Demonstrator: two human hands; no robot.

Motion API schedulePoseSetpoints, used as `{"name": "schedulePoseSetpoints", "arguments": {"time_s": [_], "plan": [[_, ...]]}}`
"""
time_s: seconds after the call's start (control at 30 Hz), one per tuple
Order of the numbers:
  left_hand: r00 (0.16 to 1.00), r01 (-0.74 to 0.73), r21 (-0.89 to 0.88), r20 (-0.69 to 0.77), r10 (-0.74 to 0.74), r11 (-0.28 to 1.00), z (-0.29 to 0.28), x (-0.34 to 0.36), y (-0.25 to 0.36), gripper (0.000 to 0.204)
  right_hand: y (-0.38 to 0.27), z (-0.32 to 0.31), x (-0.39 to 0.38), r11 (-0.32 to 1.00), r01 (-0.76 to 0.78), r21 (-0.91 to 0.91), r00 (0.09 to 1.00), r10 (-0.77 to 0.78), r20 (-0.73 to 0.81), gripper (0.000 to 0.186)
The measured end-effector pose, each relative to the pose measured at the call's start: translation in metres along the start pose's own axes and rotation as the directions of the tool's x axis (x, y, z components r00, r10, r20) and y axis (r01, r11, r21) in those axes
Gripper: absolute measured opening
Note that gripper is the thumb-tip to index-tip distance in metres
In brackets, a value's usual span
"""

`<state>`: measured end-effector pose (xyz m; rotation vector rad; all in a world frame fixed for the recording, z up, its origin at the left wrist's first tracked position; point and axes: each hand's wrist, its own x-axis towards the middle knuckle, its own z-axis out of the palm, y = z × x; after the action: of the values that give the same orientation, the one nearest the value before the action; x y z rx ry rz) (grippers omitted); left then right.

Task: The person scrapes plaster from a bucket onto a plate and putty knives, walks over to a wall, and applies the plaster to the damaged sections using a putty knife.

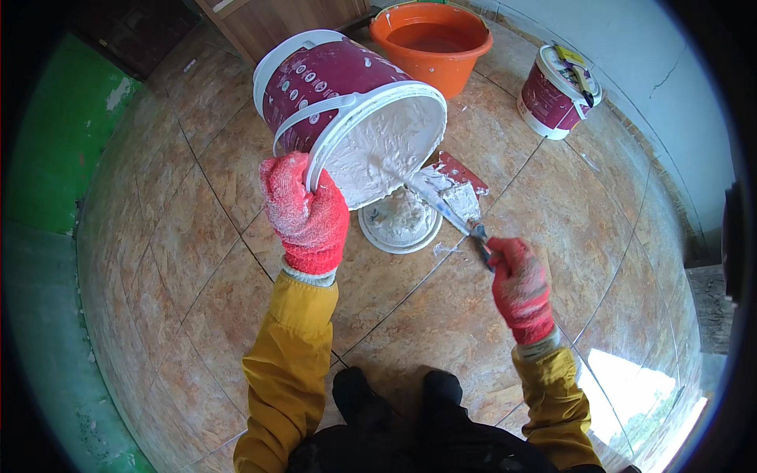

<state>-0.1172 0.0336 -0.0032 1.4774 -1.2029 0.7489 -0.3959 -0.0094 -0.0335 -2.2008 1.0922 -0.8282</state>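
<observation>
My left hand [306, 213], in a red work glove, grips the rim of a maroon and white plastic bucket [315, 83]. The bucket is tipped with its mouth toward me, and thick white putty [378, 154] coats what shows of its inside. In my right hand [520, 288], also gloved in red, is the handle of a putty knife [453, 213]. Its smeared blade reaches the bucket's lower rim. Just below that rim, a round white lid [400, 236] with a heap of putty lies on the tiles.
A dark red flat piece [461, 172] smeared with putty lies right of the lid. Behind stands an orange basin [441, 59] with liquid. A smaller maroon bucket [548, 94], a yellow-handled tool [574, 67] on its lid, stands by the right wall. A wooden cabinet [284, 24] is at the back.
</observation>
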Motion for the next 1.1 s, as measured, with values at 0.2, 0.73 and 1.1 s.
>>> {"name": "schedulePoseSetpoints", "arguments": {"time_s": [0.2,0.73,1.1], "plan": [[0.995,-0.095,-0.003,0.019,0.095,0.996,-0.004,0.005,0.003,0.035,0.009,0.007,-0.014,0.966,-0.099,0.238,0.995,0.09,0.05,0.021],[0.993,-0.068,0.024,0.101,0.065,0.997,-0.006,-0.003,0.005,0.032,0.013,-0.063,0.001,0.986,0.042,-0.159,0.999,-0.045,-0.012,0.018],[0.965,-0.242,0.047,0.119,0.235,0.969,-0.001,-0.005,0.014,0.05,-0.068,-0.057,0.064,0.902,0.204,-0.382,0.979,-0.193,0.067,0.018]]}}
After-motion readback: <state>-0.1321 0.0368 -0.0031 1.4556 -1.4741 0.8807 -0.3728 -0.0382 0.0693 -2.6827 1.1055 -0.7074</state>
